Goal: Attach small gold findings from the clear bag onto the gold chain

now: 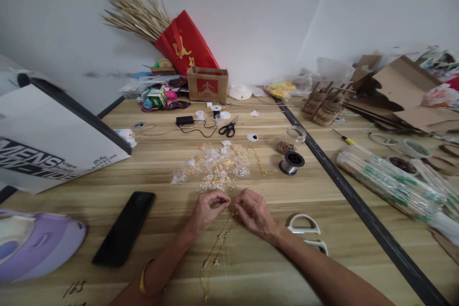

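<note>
My left hand [211, 208] is closed in a pinch, thumb against forefinger; whatever is between the tips is too small to make out. Almost touching it, my right hand [254, 213] pinches too, at the upper end of a thin gold chain necklace [218, 245]. The necklace runs down toward me over the wooden table in a long loop, with small shiny beads along it. Just beyond my fingertips lies a spread of gold and clear beads [217, 174], some loose and some in small plastic bags. A second gold chain [257, 158] lies to their right.
White-handled scissors [306, 232] lie by my right forearm, a black phone [124, 229] left of my left arm. Beyond the beads are black scissors [229, 126] and a wire spool [291, 162]. A white box [53, 138] stands left; wrapped sticks [390, 184] lie right.
</note>
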### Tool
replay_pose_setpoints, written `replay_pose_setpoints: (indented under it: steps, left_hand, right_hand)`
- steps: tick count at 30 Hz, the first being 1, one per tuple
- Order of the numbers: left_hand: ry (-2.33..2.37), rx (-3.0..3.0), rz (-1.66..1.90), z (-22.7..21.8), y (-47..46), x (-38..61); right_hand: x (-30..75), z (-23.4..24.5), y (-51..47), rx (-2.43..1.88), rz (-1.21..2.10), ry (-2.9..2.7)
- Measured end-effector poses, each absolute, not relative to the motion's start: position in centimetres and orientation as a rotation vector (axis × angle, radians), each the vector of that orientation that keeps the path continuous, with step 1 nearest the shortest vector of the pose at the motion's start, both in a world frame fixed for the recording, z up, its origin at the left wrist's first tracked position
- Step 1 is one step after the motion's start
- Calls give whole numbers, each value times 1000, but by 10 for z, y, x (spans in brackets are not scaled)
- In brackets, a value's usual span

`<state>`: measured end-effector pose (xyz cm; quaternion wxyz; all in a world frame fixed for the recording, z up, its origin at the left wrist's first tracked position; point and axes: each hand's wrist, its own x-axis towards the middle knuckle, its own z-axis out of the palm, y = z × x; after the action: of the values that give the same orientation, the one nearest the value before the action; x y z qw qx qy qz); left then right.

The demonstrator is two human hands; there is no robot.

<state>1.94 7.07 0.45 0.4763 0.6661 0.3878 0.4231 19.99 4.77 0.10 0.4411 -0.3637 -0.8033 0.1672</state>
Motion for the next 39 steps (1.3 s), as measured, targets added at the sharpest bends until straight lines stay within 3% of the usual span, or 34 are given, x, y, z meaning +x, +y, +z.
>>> replay_pose_setpoints:
  steps: [39]
  left_hand:
    - [980, 1198, 844, 10, 76, 18]
  right_hand:
    - [199, 6, 45, -893, 400, -1994]
